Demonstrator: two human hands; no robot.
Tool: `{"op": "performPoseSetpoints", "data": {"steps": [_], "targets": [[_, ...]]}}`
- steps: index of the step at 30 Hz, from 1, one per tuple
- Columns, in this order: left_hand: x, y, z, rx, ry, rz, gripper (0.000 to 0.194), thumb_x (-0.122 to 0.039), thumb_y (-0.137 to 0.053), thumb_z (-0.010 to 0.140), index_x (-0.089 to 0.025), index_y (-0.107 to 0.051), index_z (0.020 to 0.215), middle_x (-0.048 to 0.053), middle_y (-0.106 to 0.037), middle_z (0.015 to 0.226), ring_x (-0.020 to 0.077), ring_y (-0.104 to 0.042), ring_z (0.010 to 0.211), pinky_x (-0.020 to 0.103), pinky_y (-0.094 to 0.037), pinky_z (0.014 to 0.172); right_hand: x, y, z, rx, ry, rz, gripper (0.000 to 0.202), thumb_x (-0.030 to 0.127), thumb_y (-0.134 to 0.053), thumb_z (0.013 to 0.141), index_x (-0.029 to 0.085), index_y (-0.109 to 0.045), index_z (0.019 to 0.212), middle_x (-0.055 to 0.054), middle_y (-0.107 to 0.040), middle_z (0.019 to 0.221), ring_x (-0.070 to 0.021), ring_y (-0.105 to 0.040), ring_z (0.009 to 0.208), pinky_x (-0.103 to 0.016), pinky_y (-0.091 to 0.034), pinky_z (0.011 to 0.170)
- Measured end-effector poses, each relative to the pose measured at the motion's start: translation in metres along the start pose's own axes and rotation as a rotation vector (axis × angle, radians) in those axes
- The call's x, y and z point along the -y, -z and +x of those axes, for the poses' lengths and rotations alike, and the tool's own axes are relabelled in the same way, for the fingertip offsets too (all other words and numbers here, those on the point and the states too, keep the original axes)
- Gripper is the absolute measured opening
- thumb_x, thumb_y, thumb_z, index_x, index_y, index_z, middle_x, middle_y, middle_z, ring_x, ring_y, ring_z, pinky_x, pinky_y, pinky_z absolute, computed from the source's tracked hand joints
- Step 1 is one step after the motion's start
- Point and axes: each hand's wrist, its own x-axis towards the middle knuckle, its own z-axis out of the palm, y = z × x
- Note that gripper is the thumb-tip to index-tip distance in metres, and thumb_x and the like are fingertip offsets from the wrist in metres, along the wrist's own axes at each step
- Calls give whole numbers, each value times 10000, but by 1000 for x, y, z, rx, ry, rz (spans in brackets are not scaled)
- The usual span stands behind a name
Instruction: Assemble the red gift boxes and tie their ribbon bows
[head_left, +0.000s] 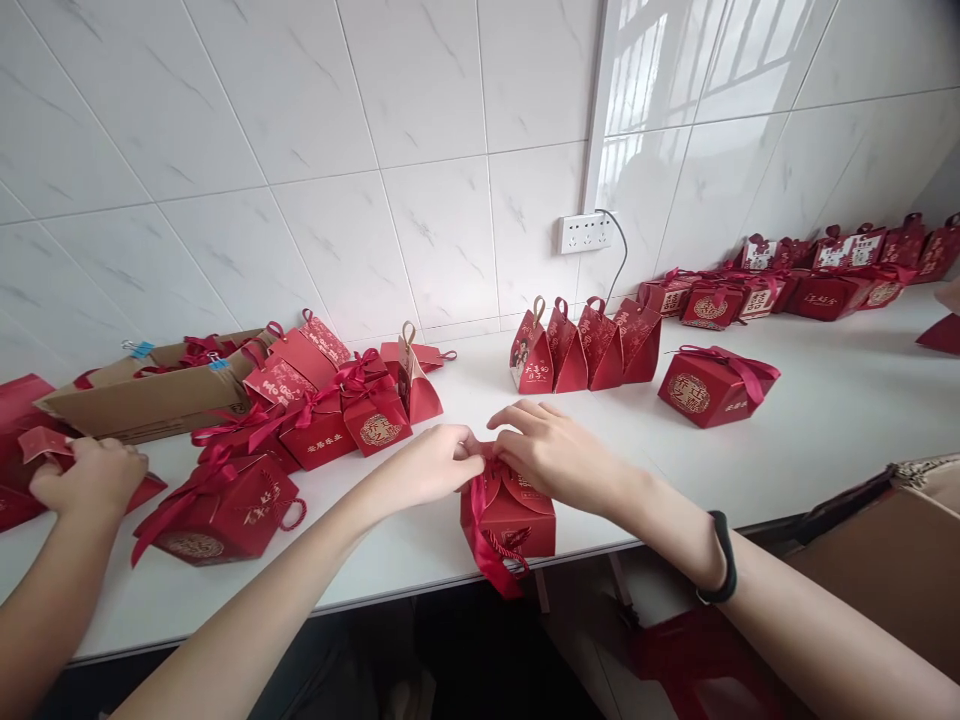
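A red gift box point(508, 520) is seen at the front edge of the white bench point(825, 420), its ribbon hanging over the edge. The left hand point(427, 467) and right hand point(551, 452) are both closed in a pinch at the top of the box, fingertips meeting over the folded flaps; whether ribbon or flap is pinched cannot be told, as the fingers cover the spot. A black band point(721, 560) is worn on the right wrist.

At far left, another person's hand point(94, 478) is curled around a flat red piece. Finished boxes with bows point(330, 420) are grouped left of centre, beside an open cardboard carton point(150, 395). A row of four upright pouches point(585, 345) is noted behind the hands, one tied box point(716, 385) to their right, and further boxes point(825, 275) along the tiled wall. A wall socket point(585, 232) is mounted above.
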Motion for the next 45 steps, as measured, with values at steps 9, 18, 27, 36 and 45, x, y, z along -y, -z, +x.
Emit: {"op": "performPoseSetpoints", "data": {"steps": [9,18,27,36,45], "targets": [[-2,-7,-4,14,11,-82,197,-360,-512,761,-181,-588,790,-3,-616,668,144,-544,601,237,-348,522,-1,32,-22,235,-422,186,254,288,-521,829,200,-534,591,12,-486,472,-105,-389,426,-257,-271,461],[2,-5,-12,-2,-102,-132,203,-358,-520,797,-178,-614,789,10,-625,750,146,-569,685,258,-436,626,-20,47,-35,162,-611,564,308,362,-462,853,182,-596,642,6,-569,527,-96,-447,445,-229,-320,423],[-9,-6,-1,-27,-316,-94,141,-255,-475,836,-193,-591,888,5,-595,911,141,-566,831,257,-450,740,-6,36,-20,14,-361,1221,416,389,-291,934,180,-650,907,-54,-652,956,-161,-603,899,-290,-470,805],[-5,-19,6,2,-348,62,82,-193,-450,800,-190,-508,743,2,-518,859,133,-523,730,266,-416,664,9,17,-22,128,-459,463,174,131,-501,778,183,-597,642,-5,-544,728,-84,-460,562,-209,-366,542],[-3,-35,0,-120,-353,-27,83,-207,-415,809,-193,-413,727,-8,-454,844,117,-461,687,264,-389,644,9,1,-26,12,-479,470,206,140,-502,754,197,-367,609,22,-438,657,-83,-368,527,-218,-334,513]]}}
